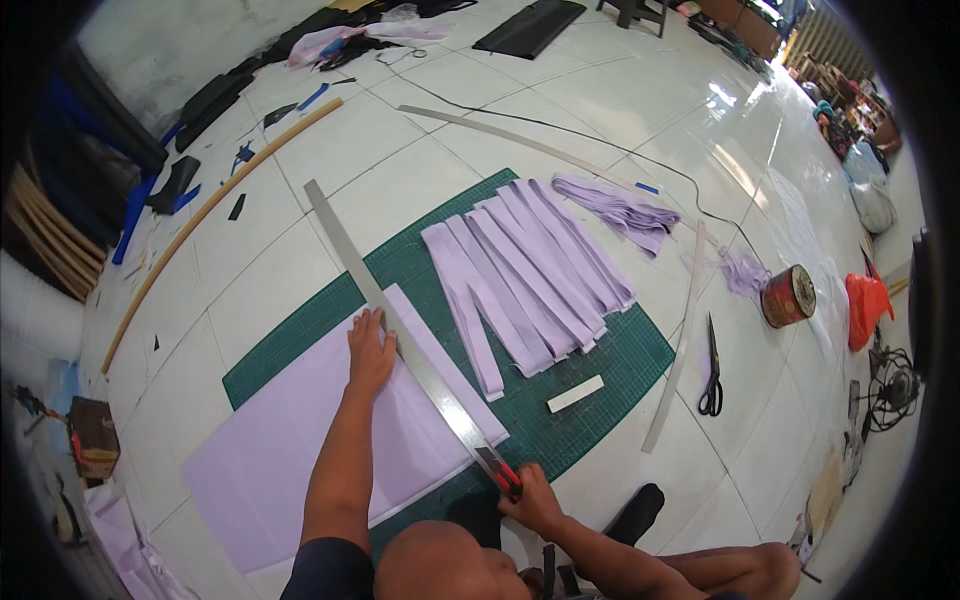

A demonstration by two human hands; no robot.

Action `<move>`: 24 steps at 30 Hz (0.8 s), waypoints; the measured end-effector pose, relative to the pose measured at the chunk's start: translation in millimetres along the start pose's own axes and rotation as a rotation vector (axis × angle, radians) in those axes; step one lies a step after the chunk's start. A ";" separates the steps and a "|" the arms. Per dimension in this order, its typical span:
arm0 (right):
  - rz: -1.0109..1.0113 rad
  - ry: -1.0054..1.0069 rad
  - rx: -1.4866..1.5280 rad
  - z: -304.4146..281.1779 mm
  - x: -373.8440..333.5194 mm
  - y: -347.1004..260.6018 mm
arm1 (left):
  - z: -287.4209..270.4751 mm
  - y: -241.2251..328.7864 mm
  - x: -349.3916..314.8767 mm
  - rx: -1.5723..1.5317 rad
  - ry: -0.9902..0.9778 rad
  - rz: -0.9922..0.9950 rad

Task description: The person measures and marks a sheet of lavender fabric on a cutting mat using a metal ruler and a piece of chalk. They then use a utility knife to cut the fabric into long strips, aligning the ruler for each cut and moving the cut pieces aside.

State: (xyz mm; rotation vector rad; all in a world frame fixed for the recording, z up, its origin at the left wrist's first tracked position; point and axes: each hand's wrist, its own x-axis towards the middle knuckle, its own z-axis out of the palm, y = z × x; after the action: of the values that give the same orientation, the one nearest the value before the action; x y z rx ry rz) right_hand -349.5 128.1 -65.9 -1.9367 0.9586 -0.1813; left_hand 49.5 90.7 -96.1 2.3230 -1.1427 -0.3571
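Note:
A long steel ruler (348, 246) lies slantwise across folded lilac fabric (290, 425) on a green cutting mat (625, 385). My left hand (372, 350) presses down on the ruler and the cloth, its fingers stretched out. At the ruler's near end, my right hand (535, 500) grips a red and black utility knife (500, 472) beside the metal edge. A narrow band of the fabric shows to the right of the ruler. Further right on the mat, several lilac strips (530, 275) are laid in an overlapping row. Near them rests a small white bar (576, 394).
Scissors (712, 370) and a second metal ruler (675, 350) lie right of the mat. A round tin (789, 296) stands beyond them, near a red plastic bag (867, 310). Bundled lilac strips (620, 212) lie past the mat. A curved wooden pole (210, 215) stretches along the left floor.

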 end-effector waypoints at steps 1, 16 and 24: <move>0.019 -0.026 0.021 -0.3 -1.8 -3.1 | -3.7 -3.4 -0.2 -0.008 -0.018 -0.009; 0.373 0.377 0.043 -70.7 63.9 17.9 | -32.4 6.1 29.2 0.270 -0.403 0.033; 0.370 0.448 -0.084 -112.2 98.6 62.4 | -28.2 -6.3 23.6 0.265 -0.337 0.067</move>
State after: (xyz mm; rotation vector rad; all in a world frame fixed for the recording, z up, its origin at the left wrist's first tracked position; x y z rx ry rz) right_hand -370.4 -32.0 -78.2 -1.7871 1.6233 -0.3729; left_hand 80.6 84.6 -76.4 2.5071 -1.5051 -0.6238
